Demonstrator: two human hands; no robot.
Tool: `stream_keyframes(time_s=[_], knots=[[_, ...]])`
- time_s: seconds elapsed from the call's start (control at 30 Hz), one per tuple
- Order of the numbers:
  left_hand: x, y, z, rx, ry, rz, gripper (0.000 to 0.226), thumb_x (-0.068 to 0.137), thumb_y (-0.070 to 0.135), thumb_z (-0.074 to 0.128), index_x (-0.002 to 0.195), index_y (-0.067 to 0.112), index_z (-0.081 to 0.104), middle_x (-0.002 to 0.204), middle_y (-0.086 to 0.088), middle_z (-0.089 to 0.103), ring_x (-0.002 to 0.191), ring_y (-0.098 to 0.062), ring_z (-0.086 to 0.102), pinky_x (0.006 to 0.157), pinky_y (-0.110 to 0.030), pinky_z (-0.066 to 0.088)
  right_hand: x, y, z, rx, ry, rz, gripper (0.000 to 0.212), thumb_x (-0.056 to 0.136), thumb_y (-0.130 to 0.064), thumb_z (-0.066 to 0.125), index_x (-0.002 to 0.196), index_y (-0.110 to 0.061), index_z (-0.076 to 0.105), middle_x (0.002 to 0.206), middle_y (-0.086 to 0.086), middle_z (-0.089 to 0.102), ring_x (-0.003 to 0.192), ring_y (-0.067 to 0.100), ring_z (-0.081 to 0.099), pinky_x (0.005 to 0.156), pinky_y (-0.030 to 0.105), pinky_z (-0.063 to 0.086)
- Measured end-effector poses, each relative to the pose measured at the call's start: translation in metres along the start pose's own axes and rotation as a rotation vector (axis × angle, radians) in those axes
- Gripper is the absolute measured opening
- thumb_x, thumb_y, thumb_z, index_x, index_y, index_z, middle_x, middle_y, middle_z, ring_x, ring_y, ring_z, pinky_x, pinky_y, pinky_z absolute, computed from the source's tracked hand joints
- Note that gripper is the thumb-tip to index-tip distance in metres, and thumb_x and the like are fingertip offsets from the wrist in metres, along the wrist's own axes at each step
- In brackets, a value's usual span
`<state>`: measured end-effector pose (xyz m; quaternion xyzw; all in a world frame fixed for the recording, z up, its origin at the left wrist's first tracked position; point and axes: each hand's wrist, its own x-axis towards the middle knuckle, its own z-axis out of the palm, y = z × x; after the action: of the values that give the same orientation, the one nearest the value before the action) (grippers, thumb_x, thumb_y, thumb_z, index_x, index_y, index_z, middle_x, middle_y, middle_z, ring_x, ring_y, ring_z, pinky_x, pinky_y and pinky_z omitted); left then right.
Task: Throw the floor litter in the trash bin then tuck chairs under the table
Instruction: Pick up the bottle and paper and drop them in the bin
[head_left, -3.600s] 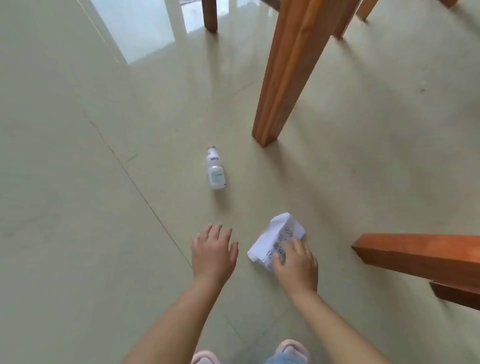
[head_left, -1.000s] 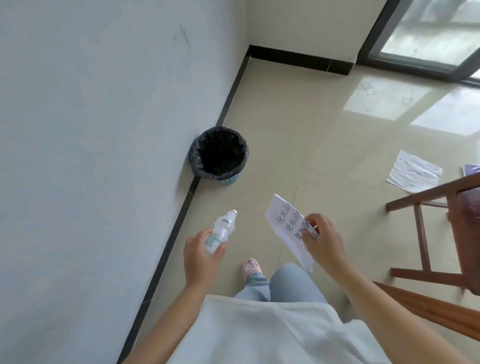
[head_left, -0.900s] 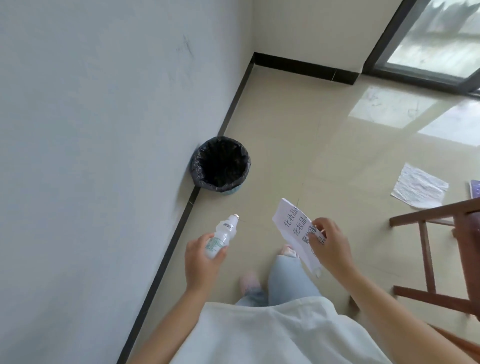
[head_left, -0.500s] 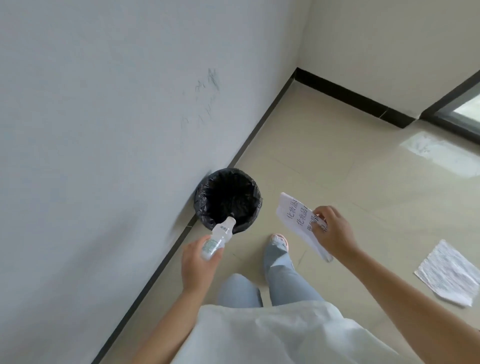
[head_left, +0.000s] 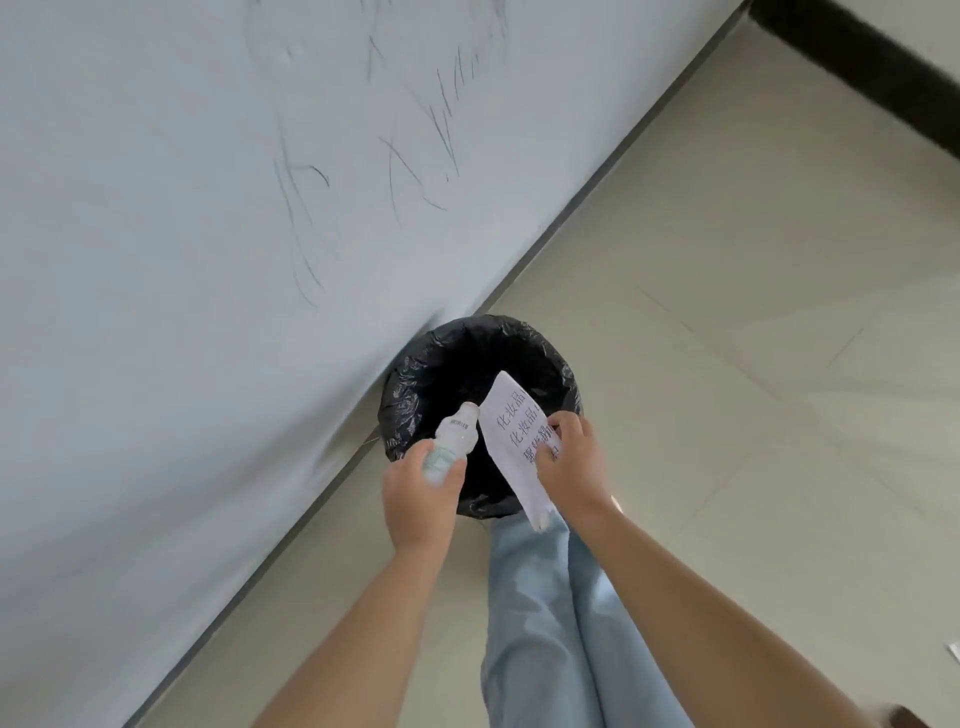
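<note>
Head view: both hands over the trash bin, litter not dropped yet.
Left hand wrapped around small white bottle, cap aimed into the black-lined opening at frame centre. Right hand pinches printed paper sheet above the bin's right half. Bin sits against scribbled wall, upper left.

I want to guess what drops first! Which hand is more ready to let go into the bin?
Probably the left hand: its bottle points into the black-lined bin. The right hand's paper partly overhangs the near rim.
</note>
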<state>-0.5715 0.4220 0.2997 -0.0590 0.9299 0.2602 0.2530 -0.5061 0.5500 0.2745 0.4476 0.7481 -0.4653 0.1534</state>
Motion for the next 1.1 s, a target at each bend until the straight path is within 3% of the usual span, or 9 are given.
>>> stream_keyframes(time_s=[0.1, 0.2, 0.33, 0.4, 0.67, 0.8, 0.9, 0.97, 1.1], knots=[[0.044, -0.017, 0.05, 0.013, 0.012, -0.045, 0.011, 0.079, 0.023, 0.062, 0.078, 0.012, 0.058, 0.07, -0.006, 0.054, 0.07, -0.027, 0.049, 0.048, -0.028, 0.03, 0.045, 0.03, 0.046, 0.047, 0.001, 0.082, 0.029, 0.088, -0.003, 0.048, 0.117, -0.003, 0.045, 0.12, 0.015, 0.047, 0.096, 0.024, 0.047, 0.073, 0.026, 0.036], [0.065, -0.033, 0.085, 0.049, 0.01, -0.04, 0.02, 0.083, 0.02, 0.058, 0.091, 0.002, 0.058, 0.063, 0.006, 0.043, 0.073, -0.025, 0.044, 0.055, -0.028, 0.027, 0.076, 0.054, 0.077, 0.082, -0.015, 0.134, 0.036, 0.09, -0.009, 0.048, 0.125, -0.007, 0.042, 0.126, 0.013, 0.044, 0.102, 0.02, 0.047, 0.077, 0.026, 0.037], [0.066, -0.052, 0.103, 0.21, -0.116, 0.106, 0.031, 0.088, 0.02, 0.055, 0.115, 0.006, 0.056, 0.119, -0.012, 0.056, 0.115, -0.028, 0.046, 0.085, -0.033, 0.038, 0.083, 0.067, 0.086, -0.01, -0.07, 0.094, 0.041, 0.092, -0.013, 0.044, 0.132, -0.006, 0.036, 0.135, 0.014, 0.039, 0.113, 0.028, 0.046, 0.088, 0.035, 0.04], [0.054, -0.051, 0.098, 0.321, -0.197, 0.205, 0.03, 0.086, 0.015, 0.057, 0.115, 0.006, 0.058, 0.127, -0.017, 0.052, 0.119, -0.033, 0.043, 0.091, -0.039, 0.039, 0.072, 0.065, 0.075, -0.039, -0.065, 0.054, 0.039, 0.092, -0.011, 0.043, 0.13, -0.005, 0.038, 0.135, 0.014, 0.04, 0.116, 0.029, 0.044, 0.09, 0.035, 0.039], [-0.014, 0.05, 0.027, 0.734, -0.328, 0.73, 0.035, 0.063, 0.005, 0.078, 0.097, 0.008, 0.068, 0.107, -0.022, 0.066, 0.108, -0.044, 0.055, 0.086, -0.063, 0.04, -0.031, 0.046, -0.07, -0.119, 0.175, -0.071, 0.044, 0.091, -0.015, 0.05, 0.133, -0.011, 0.039, 0.149, 0.006, 0.023, 0.137, 0.027, 0.013, 0.108, 0.039, 0.017], [-0.068, 0.14, 0.002, 0.814, -0.41, 1.006, 0.038, 0.062, 0.015, 0.08, 0.097, 0.012, 0.068, 0.104, -0.019, 0.068, 0.099, -0.041, 0.061, 0.076, -0.059, 0.048, -0.101, 0.056, -0.165, -0.125, 0.353, 0.026, 0.045, 0.087, -0.016, 0.058, 0.13, -0.007, 0.044, 0.144, 0.012, 0.035, 0.131, 0.032, 0.028, 0.105, 0.043, 0.024], [-0.12, 0.211, -0.002, 0.795, -0.48, 1.155, 0.034, 0.08, 0.022, 0.057, 0.113, 0.015, 0.06, 0.121, -0.016, 0.06, 0.113, -0.037, 0.053, 0.091, -0.052, 0.043, -0.16, 0.073, -0.218, -0.109, 0.519, 0.097, 0.038, 0.076, -0.011, 0.069, 0.112, -0.001, 0.059, 0.123, 0.021, 0.057, 0.109, 0.043, 0.053, 0.087, 0.054, 0.042], [-0.156, 0.248, 0.002, 0.811, -0.526, 1.219, 0.041, 0.087, 0.031, 0.04, 0.123, 0.016, 0.052, 0.131, -0.015, 0.051, 0.122, -0.035, 0.043, 0.1, -0.049, 0.034, -0.197, 0.087, -0.243, -0.062, 0.606, 0.177, 0.034, 0.076, -0.019, 0.063, 0.105, 0.0, 0.062, 0.113, 0.022, 0.063, 0.099, 0.044, 0.059, 0.079, 0.056, 0.046], [-0.23, 0.294, 0.026, 0.833, -0.62, 1.371, 0.054, 0.075, 0.039, 0.03, 0.11, 0.013, 0.062, 0.114, -0.018, 0.064, 0.107, -0.04, 0.056, 0.087, -0.055, 0.044, -0.262, 0.125, -0.276, -0.001, 0.774, 0.291, 0.047, 0.076, -0.034, 0.041, 0.1, -0.001, 0.064, 0.107, 0.022, 0.065, 0.093, 0.041, 0.062, 0.076, 0.055, 0.047]])
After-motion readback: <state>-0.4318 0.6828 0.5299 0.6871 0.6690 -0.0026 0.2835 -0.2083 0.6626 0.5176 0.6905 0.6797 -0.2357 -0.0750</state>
